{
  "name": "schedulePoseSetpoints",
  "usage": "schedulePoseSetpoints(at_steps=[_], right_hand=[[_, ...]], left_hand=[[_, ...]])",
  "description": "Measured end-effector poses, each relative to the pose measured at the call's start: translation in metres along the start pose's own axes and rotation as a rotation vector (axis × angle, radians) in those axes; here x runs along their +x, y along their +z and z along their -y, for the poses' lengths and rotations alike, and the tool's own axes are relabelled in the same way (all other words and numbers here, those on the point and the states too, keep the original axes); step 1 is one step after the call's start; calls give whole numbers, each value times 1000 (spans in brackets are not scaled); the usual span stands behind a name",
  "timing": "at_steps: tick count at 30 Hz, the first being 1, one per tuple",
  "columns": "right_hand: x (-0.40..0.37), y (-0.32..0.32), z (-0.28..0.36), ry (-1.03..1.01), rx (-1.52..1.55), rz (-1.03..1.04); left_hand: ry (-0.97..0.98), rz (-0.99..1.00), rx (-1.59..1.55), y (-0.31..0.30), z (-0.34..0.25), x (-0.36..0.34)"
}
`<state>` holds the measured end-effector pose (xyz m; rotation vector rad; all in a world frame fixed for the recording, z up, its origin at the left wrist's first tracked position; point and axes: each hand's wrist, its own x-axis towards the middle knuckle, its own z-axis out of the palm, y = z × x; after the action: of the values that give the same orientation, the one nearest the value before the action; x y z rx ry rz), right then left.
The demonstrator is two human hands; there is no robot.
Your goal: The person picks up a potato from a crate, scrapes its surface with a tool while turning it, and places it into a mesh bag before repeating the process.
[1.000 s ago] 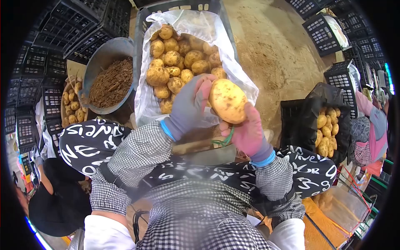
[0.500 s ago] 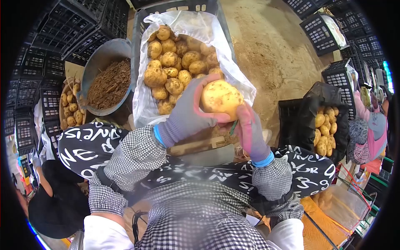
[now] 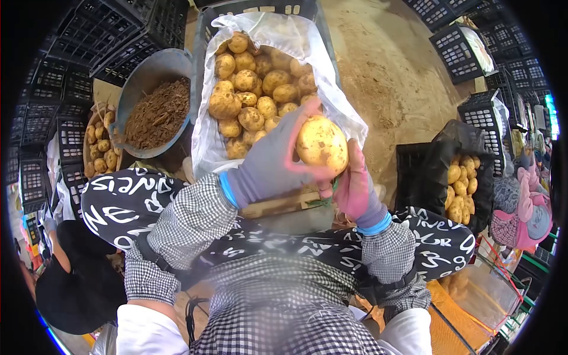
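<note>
A large pale-yellow potato with brown specks of soil is held up in front of me. My left hand, in a grey glove with pink fingers, wraps round its left side and underside. At its lower right, the fingers of my right hand, gloved the same way, press against the skin. A small green thing shows just below the right fingers, mostly hidden, and I cannot tell what it is. Behind the hands, soil-marked potatoes fill a crate lined with white cloth.
Left of the crate stands a round tub of brown soil, beside a basket of potatoes. A black-lined crate with cleaner potatoes is at right. Stacked black crates rise at left. Other people are on both sides.
The potato has turned in my hands, showing a more speckled side, and shifted slightly right. The green thing has moved lower and left. A person at far right has changed posture.
</note>
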<state>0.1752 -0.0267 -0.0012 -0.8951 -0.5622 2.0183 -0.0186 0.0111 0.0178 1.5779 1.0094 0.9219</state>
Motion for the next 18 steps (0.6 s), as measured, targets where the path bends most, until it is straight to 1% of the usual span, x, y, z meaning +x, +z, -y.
schedulePoseSetpoints(at_steps=[1,2,4,5,8,10,11,13,14,16,17,18], right_hand=[[-1,0,-1,23,1,-52],[-2,0,-1,47,2,-103],[-3,4,-1,1,-60,-130],[-3,6,-1,-22,-90,-144],[-4,12,5,12,-23,-94],[-4,4,2,78,-18,-129],[-5,1,1,111,-16,-146],[-6,18,6,90,-120,-258],[-7,24,8,79,-173,-313],[-9,18,10,96,-180,-261],[-11,14,12,103,-183,-236],[-12,11,18,140,-271,-268]], left_hand=[[83,-32,227,2,-2,-2],[96,-31,249,3,1,-2],[118,-34,296,6,6,-4],[116,-41,272,6,7,-5],[90,-55,201,7,8,-7],[41,-63,155,8,10,-8],[-27,-46,-12,7,17,-8],[-164,-15,-347,3,30,-7],[-224,4,-424,4,31,-6],[-346,46,-576,3,17,0],[-404,80,-560,2,10,2],[-461,114,-546,0,2,3]])
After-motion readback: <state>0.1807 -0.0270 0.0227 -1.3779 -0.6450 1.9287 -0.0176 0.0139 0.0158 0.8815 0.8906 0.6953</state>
